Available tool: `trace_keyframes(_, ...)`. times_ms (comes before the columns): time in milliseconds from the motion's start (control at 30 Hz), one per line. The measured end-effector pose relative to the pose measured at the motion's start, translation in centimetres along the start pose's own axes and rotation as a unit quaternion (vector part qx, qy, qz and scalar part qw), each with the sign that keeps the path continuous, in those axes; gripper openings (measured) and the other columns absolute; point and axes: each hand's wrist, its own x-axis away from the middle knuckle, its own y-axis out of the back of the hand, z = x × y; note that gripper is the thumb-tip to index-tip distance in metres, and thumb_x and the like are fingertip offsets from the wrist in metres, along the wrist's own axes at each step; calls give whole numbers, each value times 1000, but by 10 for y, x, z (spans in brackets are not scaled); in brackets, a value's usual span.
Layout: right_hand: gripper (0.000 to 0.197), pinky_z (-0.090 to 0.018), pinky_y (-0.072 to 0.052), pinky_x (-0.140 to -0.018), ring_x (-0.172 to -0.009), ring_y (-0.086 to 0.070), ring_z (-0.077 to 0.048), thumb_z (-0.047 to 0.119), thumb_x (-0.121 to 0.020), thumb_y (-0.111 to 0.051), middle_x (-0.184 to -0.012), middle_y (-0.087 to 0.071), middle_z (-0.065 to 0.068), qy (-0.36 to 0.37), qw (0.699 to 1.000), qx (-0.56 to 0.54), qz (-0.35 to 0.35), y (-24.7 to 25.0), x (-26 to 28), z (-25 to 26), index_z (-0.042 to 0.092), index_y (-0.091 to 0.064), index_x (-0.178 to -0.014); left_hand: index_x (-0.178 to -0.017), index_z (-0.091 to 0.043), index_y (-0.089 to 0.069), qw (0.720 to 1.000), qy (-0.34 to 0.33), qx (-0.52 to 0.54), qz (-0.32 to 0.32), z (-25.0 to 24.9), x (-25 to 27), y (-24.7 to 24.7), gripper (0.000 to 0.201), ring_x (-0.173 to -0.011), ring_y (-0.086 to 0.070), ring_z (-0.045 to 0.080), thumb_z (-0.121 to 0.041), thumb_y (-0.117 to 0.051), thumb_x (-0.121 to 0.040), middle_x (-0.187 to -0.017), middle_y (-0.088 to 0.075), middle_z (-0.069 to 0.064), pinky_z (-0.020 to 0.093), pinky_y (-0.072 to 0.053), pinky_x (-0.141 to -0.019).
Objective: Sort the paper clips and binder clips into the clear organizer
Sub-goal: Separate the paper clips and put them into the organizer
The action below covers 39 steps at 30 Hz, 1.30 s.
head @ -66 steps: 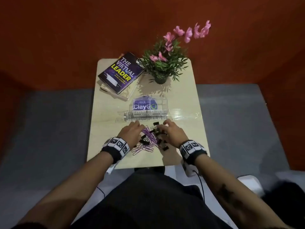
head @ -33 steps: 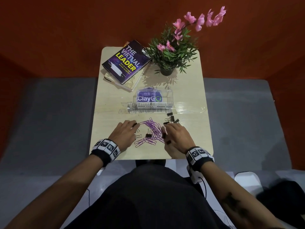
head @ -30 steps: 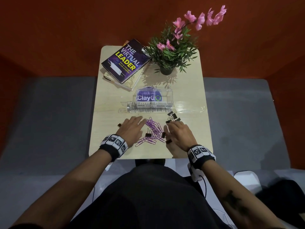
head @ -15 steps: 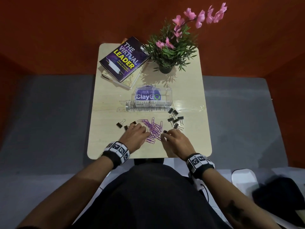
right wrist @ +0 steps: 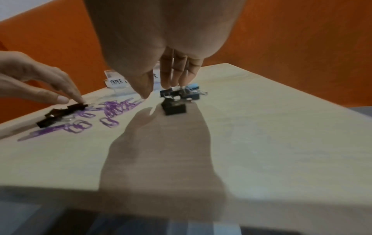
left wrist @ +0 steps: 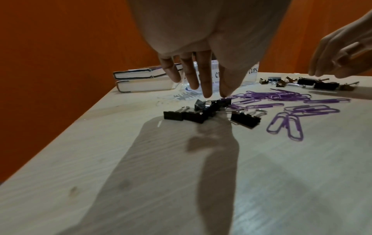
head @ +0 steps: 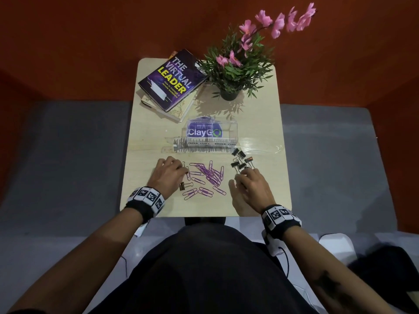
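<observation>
Head view: paper clips (head: 207, 176) lie mid-table (head: 267, 123), before the organizer (head: 210, 134); binder clips (head: 240, 160) are heaped to the right, with one stray (head: 184, 186) by the left hand (head: 169, 175); nothing is sorted yet.
Left wrist view: left fingers (left wrist: 207, 82) are straight, tips on binder clips (left wrist: 205, 109), gripping nothing.
Right wrist view (blurred): right hand (right wrist: 161, 55) is relaxed, fingertips (right wrist: 173, 82) touching a heap (right wrist: 181, 93); nothing is held.
Risk, judged: tangled paper clips may be dragged along with binder clips into the wrong compartment.

Purple book (head: 172, 80) stacked on second book, potted pink-flowered plant (head: 235, 71) just beside, on table (head: 260, 123).
</observation>
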Motion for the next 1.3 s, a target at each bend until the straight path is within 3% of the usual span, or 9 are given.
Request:
trace_keyframes(133, 31, -46, -50, -79, -100, -55, -32, 23, -84, -66, -118, -60, -14, 24, 999, 3, 40, -7, -30, 29, 13, -62, -113, -101, -15, -70, 998, 52, 18, -19, -1, 6, 2, 22, -92, -54, 27, -7, -68, -80, -94, -68, 4, 43, -44, -78)
trace_keyframes(233, 45, -48, -45, -90, -114, -49, -31, 35, -88, -61, -136, -49, -11, 67, 992, 31, 102, -14, -49, 53, 22, -50, -129, -109, -15, -65, 996, 75, 40, -17, -3, 15, -1, 38, -91, -53, 29, 1, -67, -75, -99, -65, 7, 42, -44, -77)
trace_keyframes(333, 50, -48, -42, -90, -121, -44, -29, 41, -89, -55, -145, -40, -5, 151, 973, 93, 146, -23, -55, 68, 26, -41, -134, -125, -19, -56, 999, 35, 33, 16, -3, 22, -6, 62, -101, -51, 32, 9, -64, -70, -115, -59, 10, 44, -45, -79)
trace_keyframes(433, 53, -52, -41, -92, -128, -41, -31, 42, -90, -53, -150, -37, -6, 182, 961, 120, 172, -29, -48, 63, 20, -40, -135, -129, -21, -52, 999, 23, 19, 37, -1, 21, -7, 69, -110, -49, 33, 11, -62, -69, -123, -55, 12, 45, -44, -83)
trace_keyframes(600, 46, -50, -42, -97, -129, -41, -29, 45, -92, -47, -144, -42, -5, 170, 969, 95, 155, -26, -41, 52, 21, -43, -131, -127, -18, -55, 996, 66, 61, 11, 6, 17, -4, 68, -105, -49, 32, 15, -59, -68, -120, -57, 10, 44, -44, -80)
trace_keyframes(767, 56, -51, -35, -99, -133, -37, -29, 40, -94, -43, -152, -37, -6, 213, 958, 82, 175, -32, -53, 76, 14, -33, -143, -114, -14, -63, 984, 138, 103, -46, 8, 29, -6, 54, -93, -52, 31, 16, -55, -70, -103, -65, 8, 43, -45, -76)
trace_keyframes(967, 54, -50, -37, -99, -135, -38, -29, 40, -95, -25, -147, -46, -8, 235, 951, 67, 190, -29, -55, 73, 11, -43, -137, -123, -15, -54, 997, -43, 38, 50, -12, 55, -16, 52, -104, -51, 29, -5, -62, -73, -120, -57, 7, 42, -46, -81)
trace_keyframes(1133, 42, -49, -39, -101, -136, -37, -27, 39, -96, -37, -144, -47, -4, 226, 955, 81, 173, -21, -40, 47, 17, -48, -129, -119, -11, -58, 998, -18, 3, 62, -8, 57, -17, 46, -107, -53, 32, -7, -66, -74, -123, -58, 13, 43, -48, -80)
trace_keyframes(1300, 40, -44, -39, -97, -131, -43, -26, 37, -95, -36, -138, -52, -4, 224, 962, 52, 150, -13, -28, 39, 19, -52, -127, -118, -9, -60, 999, 20, 10, 47, -1, 55, -14, 42, -103, -55, 33, -7, -66, -76, -120, -60, 14, 45, -48, -79)
